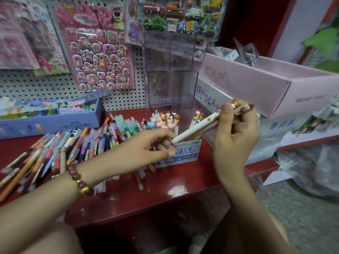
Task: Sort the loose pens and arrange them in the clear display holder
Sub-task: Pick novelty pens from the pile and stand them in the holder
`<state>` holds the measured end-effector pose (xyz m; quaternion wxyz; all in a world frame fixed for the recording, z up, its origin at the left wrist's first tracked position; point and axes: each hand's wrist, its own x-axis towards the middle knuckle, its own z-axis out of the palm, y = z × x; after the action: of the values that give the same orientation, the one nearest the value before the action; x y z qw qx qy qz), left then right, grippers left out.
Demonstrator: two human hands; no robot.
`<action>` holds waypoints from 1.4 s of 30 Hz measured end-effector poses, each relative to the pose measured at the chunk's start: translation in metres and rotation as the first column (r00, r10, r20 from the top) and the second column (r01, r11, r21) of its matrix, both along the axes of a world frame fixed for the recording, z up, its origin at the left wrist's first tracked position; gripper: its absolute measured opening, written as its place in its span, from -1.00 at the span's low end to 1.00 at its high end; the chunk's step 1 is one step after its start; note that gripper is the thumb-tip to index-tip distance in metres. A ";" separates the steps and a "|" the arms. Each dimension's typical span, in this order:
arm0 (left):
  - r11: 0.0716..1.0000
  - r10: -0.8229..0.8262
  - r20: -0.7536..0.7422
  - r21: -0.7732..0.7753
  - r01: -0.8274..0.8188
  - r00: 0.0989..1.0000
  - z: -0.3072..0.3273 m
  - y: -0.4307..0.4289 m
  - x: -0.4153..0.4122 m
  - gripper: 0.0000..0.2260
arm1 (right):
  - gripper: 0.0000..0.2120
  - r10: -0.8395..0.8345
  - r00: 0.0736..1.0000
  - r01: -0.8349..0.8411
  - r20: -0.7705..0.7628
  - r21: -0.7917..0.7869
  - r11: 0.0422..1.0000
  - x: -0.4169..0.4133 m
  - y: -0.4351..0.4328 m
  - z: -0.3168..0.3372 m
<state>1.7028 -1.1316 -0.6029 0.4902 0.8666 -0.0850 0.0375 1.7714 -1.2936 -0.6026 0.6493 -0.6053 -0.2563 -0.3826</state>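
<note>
My right hand (236, 132) grips a bunch of white pens with brown spots and animal tops (198, 125), tips pointing down-left. My left hand (156, 143), with a bead bracelet on the wrist, reaches over the red shelf with curled fingers that touch the tip of those pens, just in front of a small clear holder with a blue label (179, 153). That holder contains several animal-topped pens (161, 120). A spread of loose pens (60, 149) lies on the shelf to the left. A taller clear display holder (172, 88) stands at the back, with pens faintly visible inside.
A pegboard wall hung with sticker sheets (99, 59) rises behind the red shelf (146, 197). A blue box (49, 118) sits at the back left. Pink boxes (266, 83) and white boxes crowd the right side, and plastic bags (315, 162) lie at the far right.
</note>
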 end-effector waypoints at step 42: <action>0.929 0.367 -0.044 -0.035 -0.369 0.929 -0.009 0.031 0.002 -0.81 | -0.59 -0.474 0.848 0.074 -0.238 -0.832 0.550 0.033 0.020 -0.025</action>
<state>1.7051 -1.1010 -0.6122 0.4944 0.8571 0.0888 0.1147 1.8042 -1.2734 -0.6277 0.2787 -0.9319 -0.1462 -0.1803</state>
